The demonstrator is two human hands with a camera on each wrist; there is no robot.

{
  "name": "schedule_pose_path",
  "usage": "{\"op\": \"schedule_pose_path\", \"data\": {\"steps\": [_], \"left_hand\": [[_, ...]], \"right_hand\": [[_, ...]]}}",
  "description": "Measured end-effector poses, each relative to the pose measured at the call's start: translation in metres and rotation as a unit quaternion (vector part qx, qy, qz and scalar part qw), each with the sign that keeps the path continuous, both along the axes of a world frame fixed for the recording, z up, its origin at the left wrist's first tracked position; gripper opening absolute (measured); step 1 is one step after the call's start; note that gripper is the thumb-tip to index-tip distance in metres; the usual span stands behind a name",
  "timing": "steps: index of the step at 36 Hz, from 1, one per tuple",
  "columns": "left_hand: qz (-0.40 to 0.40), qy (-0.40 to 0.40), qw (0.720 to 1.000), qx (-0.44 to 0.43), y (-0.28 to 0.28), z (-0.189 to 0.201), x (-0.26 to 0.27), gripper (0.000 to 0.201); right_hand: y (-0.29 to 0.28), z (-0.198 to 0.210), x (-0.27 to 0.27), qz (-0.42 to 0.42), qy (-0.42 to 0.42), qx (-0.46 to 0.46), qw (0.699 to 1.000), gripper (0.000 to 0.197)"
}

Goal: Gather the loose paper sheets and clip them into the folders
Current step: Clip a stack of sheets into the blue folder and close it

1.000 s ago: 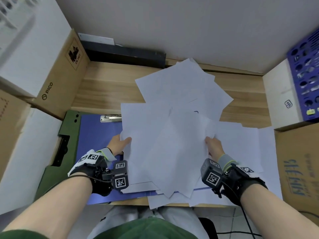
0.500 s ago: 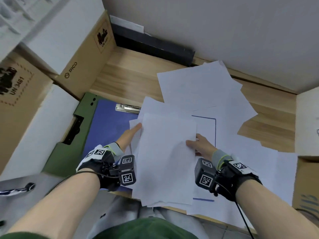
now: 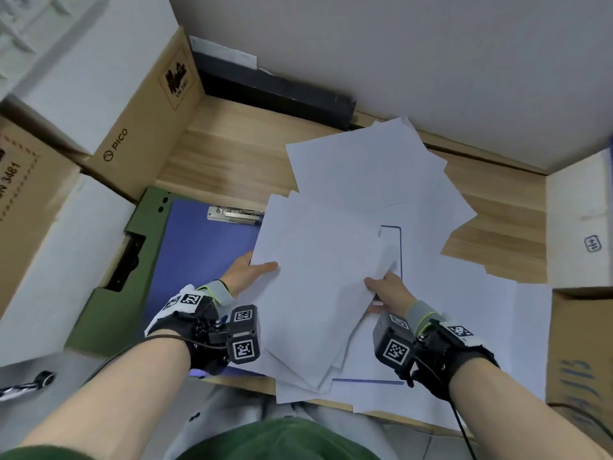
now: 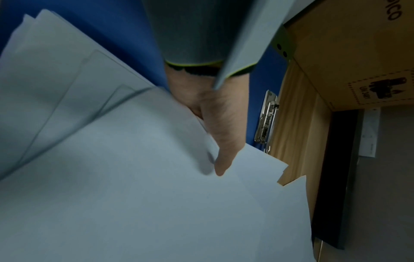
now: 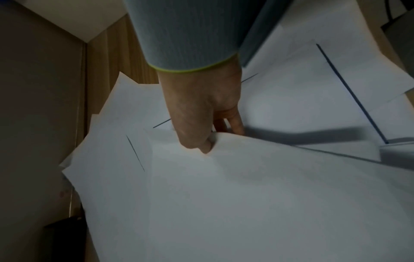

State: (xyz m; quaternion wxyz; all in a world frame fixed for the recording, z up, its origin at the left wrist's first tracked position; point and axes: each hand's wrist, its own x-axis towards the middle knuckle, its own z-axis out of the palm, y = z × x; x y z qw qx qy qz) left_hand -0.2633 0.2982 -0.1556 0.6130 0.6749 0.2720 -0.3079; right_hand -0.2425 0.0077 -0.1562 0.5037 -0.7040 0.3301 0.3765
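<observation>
A loose stack of white paper sheets (image 3: 318,287) is held between both hands above the desk. My left hand (image 3: 252,270) grips its left edge, thumb on top (image 4: 221,159), fingers hidden beneath. My right hand (image 3: 384,287) pinches the right edge, thumb pressing into the paper (image 5: 201,141). A blue folder (image 3: 202,257) with a metal clip (image 3: 235,214) lies open at the left, on top of a green folder (image 3: 109,313). More white sheets (image 3: 368,174) lie scattered over the desk behind and to the right, covering another blue-edged folder (image 3: 400,247).
Cardboard boxes (image 3: 142,114) stand along the left side, and a white box (image 3: 580,227) and a brown box (image 3: 580,346) at the right. A black bar (image 3: 275,91) runs along the wall. The wooden desk (image 3: 225,151) shows bare at the back left.
The hands have drawn closer together, pulling the spread sheets into a narrower stack. The stack has shifted slightly left toward the blue folder. The head camera has tilted left.
</observation>
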Motion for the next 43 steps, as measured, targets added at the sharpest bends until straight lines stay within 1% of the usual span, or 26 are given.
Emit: {"op": "schedule_pose_path", "data": {"steps": [4,7,9,11,14,15,16,19,20,22,24,26,27,28,30,31,32,34,36,38,40,42,43], "left_hand": [[-0.077,0.010,0.997,0.018,-0.003,0.002,0.001,0.039],[-0.133,-0.009,0.990,0.037,-0.008,0.005,0.002,0.034],[-0.138,-0.026,0.989,0.051,-0.010,0.007,0.002,0.030],[-0.132,-0.034,0.990,0.046,-0.010,0.008,0.003,0.024],[-0.132,-0.046,0.990,0.029,-0.010,0.019,0.009,0.011],[-0.130,-0.056,0.990,0.023,-0.011,0.025,0.013,0.009],[-0.126,-0.066,0.990,0.020,-0.012,0.031,0.018,0.011],[-0.097,-0.100,0.990,0.000,-0.016,0.053,0.037,0.018],[-0.085,-0.119,0.989,-0.010,-0.017,0.067,0.044,0.022],[-0.065,-0.146,0.987,-0.027,-0.020,0.087,0.059,0.025],[-0.039,-0.179,0.981,-0.060,-0.027,0.110,0.073,0.025],[0.004,-0.223,0.971,-0.088,-0.034,0.134,0.086,0.030],[0.017,-0.253,0.962,-0.099,-0.037,0.148,0.092,0.030],[0.027,-0.278,0.954,-0.108,-0.039,0.160,0.097,0.029],[0.040,-0.316,0.940,-0.126,-0.041,0.177,0.103,0.031],[0.040,-0.330,0.935,-0.124,-0.041,0.181,0.104,0.033],[0.038,-0.338,0.934,-0.113,-0.040,0.181,0.104,0.037],[0.028,-0.340,0.936,-0.087,-0.036,0.173,0.097,0.045],[0.018,-0.325,0.943,-0.064,-0.029,0.156,0.085,0.050],[0.007,-0.305,0.952,-0.034,-0.024,0.139,0.071,0.046],[-0.006,-0.291,0.957,-0.015,-0.020,0.128,0.061,0.037],[-0.012,-0.284,0.959,-0.009,-0.021,0.124,0.056,0.029],[-0.012,-0.286,0.958,-0.005,-0.022,0.125,0.054,0.029]], "right_hand": [[0.007,0.004,-0.009,0.004,-0.003,0.025,1.000,0.025],[0.012,0.003,-0.013,-0.041,-0.031,0.023,0.998,0.030],[0.011,0.002,-0.015,-0.069,-0.047,0.022,0.996,0.033],[0.010,0.003,-0.015,-0.083,-0.065,0.030,0.994,0.030],[0.009,0.013,-0.017,-0.103,-0.100,0.068,0.987,0.044],[0.009,0.020,-0.016,-0.101,-0.104,0.075,0.987,0.042],[0.010,0.028,-0.014,-0.109,-0.109,0.086,0.984,0.036],[0.015,0.054,0.001,-0.154,-0.151,0.101,0.971,0.010],[0.017,0.069,0.008,-0.166,-0.190,0.093,0.963,0.010],[0.024,0.093,0.023,-0.171,-0.258,0.085,0.947,0.030],[0.029,0.122,0.036,-0.183,-0.315,0.076,0.928,0.038],[0.033,0.156,0.046,-0.208,-0.364,0.078,0.905,0.045],[0.032,0.171,0.050,-0.221,-0.390,0.077,0.890,0.045],[0.032,0.186,0.054,-0.226,-0.414,0.082,0.878,0.041],[0.031,0.200,0.057,-0.228,-0.440,0.093,0.863,0.024],[0.030,0.204,0.057,-0.223,-0.447,0.096,0.861,0.019],[0.030,0.203,0.057,-0.219,-0.449,0.096,0.861,0.018],[0.031,0.199,0.051,-0.200,-0.447,0.073,0.869,0.026],[0.032,0.186,0.041,-0.179,-0.423,0.044,0.887,0.034],[0.033,0.173,0.030,-0.159,-0.387,0.019,0.908,0.032],[0.034,0.162,0.020,-0.133,-0.354,0.008,0.926,0.032],[0.037,0.157,0.012,-0.115,-0.336,0.006,0.935,0.029],[0.039,0.157,0.009,-0.112,-0.331,0.009,0.937,0.027]]}}
